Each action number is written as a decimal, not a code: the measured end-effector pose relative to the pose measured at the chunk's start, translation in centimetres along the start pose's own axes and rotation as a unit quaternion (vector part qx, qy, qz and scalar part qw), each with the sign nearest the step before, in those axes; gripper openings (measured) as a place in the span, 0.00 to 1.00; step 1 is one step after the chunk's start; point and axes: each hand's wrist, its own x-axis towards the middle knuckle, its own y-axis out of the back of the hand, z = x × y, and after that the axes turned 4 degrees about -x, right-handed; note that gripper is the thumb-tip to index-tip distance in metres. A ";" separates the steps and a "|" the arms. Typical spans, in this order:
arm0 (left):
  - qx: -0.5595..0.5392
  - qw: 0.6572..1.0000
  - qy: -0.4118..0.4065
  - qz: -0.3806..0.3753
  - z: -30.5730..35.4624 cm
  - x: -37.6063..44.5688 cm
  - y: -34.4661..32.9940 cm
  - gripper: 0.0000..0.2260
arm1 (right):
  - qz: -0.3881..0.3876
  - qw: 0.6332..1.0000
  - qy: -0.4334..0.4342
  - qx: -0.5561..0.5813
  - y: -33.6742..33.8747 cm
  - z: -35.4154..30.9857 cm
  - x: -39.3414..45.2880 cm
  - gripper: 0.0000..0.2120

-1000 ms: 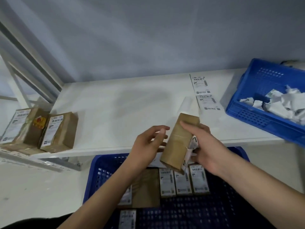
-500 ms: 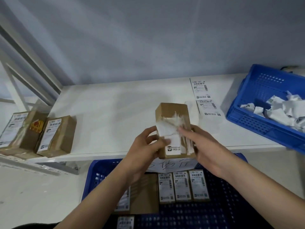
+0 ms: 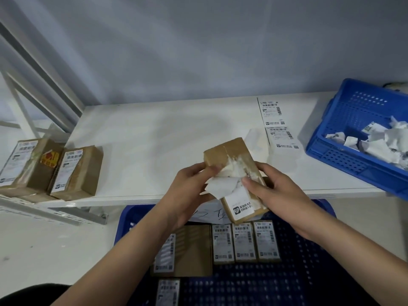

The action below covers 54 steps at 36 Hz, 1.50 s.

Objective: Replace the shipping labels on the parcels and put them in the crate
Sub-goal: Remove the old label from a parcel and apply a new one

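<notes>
I hold a small brown cardboard parcel [image 3: 229, 151] over the table's front edge, tilted to the right. Its old white label [image 3: 227, 184] is torn and partly peeled, crumpled at the middle. My left hand [image 3: 187, 193] grips the parcel's left side, thumb on the loose label paper. My right hand [image 3: 276, 191] holds the right side, its thumb pressing the label. Below, a dark blue crate [image 3: 309, 250] holds several relabelled parcels [image 3: 244, 242]. Fresh labels [image 3: 278, 127] lie on the table behind.
Two brown parcels with old labels [image 3: 72, 173] lie at the table's left end. A blue bin [image 3: 344, 151] with crumpled label scraps sits at the right. The white table [image 3: 143, 140] stretches between them. A metal rack frame [image 3: 33, 69] stands at far left.
The parcel was turned label-side up, then tilted to the right. More of the old label has come loose and crumpled. The view dropped slightly.
</notes>
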 end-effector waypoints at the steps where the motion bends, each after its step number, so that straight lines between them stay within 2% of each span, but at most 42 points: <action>1: 0.003 1.000 0.000 0.003 0.0 -0.1 0.0 0.15 | 0.001 1.000 -0.001 -0.006 0.0 0.1 -0.1 0.19; 13: 0.039 0.999 0.007 0.017 0.1 0.6 0.6 0.16 | 0.024 0.999 -0.022 -0.038 -0.3 0.6 0.6 0.19; 15: 0.048 0.998 0.005 0.029 0.0 0.7 0.6 0.16 | 0.081 0.991 0.023 -0.106 -0.1 0.9 0.8 0.19; 18: 0.064 0.996 0.003 0.063 -0.3 0.9 0.4 0.18 | 0.153 0.954 0.146 -0.215 -0.1 0.9 0.8 0.15; 21: 0.090 0.993 0.002 0.077 -0.8 0.9 0.3 0.21 | 0.120 0.939 0.204 -0.251 -0.3 0.9 0.8 0.09; 27: 0.106 0.990 -0.001 0.090 -1.4 0.6 0.4 0.23 | 0.068 0.916 0.245 -0.311 -1.3 1.2 0.6 0.11; 40: 0.092 0.991 0.015 0.098 -0.9 0.2 1.2 0.21 | 0.097 0.892 0.298 -0.325 -2.3 1.2 0.9 0.06; 47: 0.103 0.991 0.009 0.090 -0.2 0.2 1.0 0.14 | 0.098 0.899 0.287 -0.316 -2.3 0.5 0.9 0.05; 54: 0.099 0.991 0.010 0.088 0.4 0.1 1.0 0.12 | 0.111 0.897 0.296 -0.308 -2.4 -0.1 0.3 0.06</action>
